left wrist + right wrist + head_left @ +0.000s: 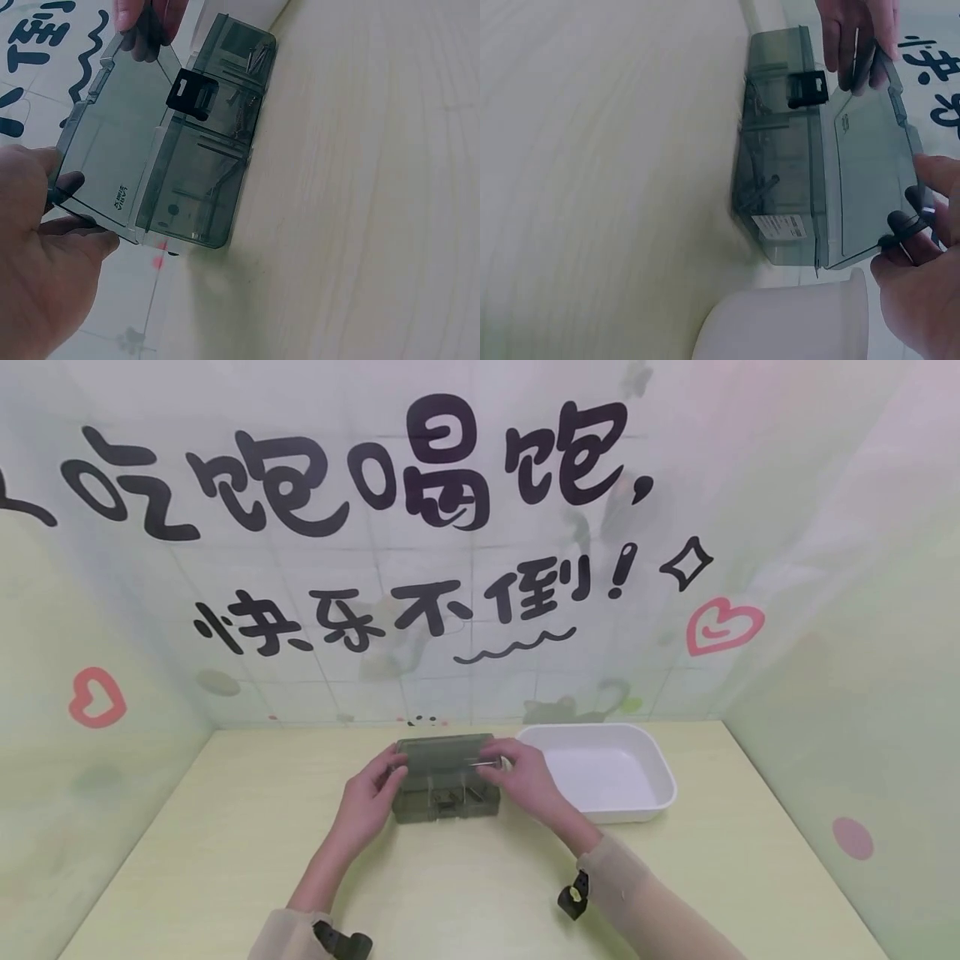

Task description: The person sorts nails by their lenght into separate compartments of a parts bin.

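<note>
A smoky, see-through plastic storage box (447, 806) stands on the table with its lid (442, 755) tilted up. My left hand (367, 793) grips the lid's left edge, thumb on one face and fingers showing through the other. At the lid's opposite corner, my right hand (525, 774) pinches it between thumb and fingers. Small dark metal pieces, like screws (759, 191), lie in the box's divided compartments. A black latch (193, 95) sits at the front of the box, and a white label (778, 226) is stuck on its wall.
Right of the box stands a shallow white tray (670, 789), close to my right wrist. The pale wooden table (465, 893) runs back to a printed wall (480, 693) with large black lettering. Side panels (847, 752) border the table left and right.
</note>
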### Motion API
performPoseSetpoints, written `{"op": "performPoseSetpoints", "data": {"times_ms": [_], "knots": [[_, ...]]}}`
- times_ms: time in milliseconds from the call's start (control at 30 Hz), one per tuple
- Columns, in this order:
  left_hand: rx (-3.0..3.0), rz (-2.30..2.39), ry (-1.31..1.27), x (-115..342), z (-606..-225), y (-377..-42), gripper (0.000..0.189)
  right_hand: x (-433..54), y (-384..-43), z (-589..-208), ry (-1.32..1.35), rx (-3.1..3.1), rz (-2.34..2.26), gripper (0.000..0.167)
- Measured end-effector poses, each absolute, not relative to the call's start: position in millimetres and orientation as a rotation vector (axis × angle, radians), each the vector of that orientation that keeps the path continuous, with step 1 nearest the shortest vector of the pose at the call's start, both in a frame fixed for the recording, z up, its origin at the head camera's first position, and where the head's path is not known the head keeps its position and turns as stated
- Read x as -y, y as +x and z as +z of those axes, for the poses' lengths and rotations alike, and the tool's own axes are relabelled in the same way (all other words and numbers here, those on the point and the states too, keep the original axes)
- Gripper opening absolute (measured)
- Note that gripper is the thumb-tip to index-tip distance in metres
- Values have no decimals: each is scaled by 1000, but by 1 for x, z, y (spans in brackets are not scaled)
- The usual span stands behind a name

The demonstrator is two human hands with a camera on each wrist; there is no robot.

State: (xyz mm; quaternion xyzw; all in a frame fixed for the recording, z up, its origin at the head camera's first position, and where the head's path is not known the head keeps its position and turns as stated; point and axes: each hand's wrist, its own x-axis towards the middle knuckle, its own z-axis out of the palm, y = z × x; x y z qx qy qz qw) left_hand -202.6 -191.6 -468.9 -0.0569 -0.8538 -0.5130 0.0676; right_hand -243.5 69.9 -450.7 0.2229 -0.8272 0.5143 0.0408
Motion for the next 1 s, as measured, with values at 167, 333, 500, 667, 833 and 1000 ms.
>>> {"op": "performPoseSetpoints", "data": {"times_ms": [167,333,500,667,833,1000], "knots": [[2598,-1539,-150,192,-472,-201,37,-66,-237,-455,736,2575,1361,19],[2621,-1530,-154,192,-475,-200,38,-62,-232,-463,739,2587,1279,18],[2661,-1483,-189,192,-477,-199,41,-58,-226,-467,745,2597,1231,18],[2676,-1467,-205,191,-480,-199,43,-55,-221,-469,729,2610,1212,18],[2675,-1470,-206,191,-483,-199,43,-52,-219,-474,712,2593,1185,16],[2673,-1482,-192,191,-484,-200,43,-49,-218,-478,689,2584,1184,15]]}}
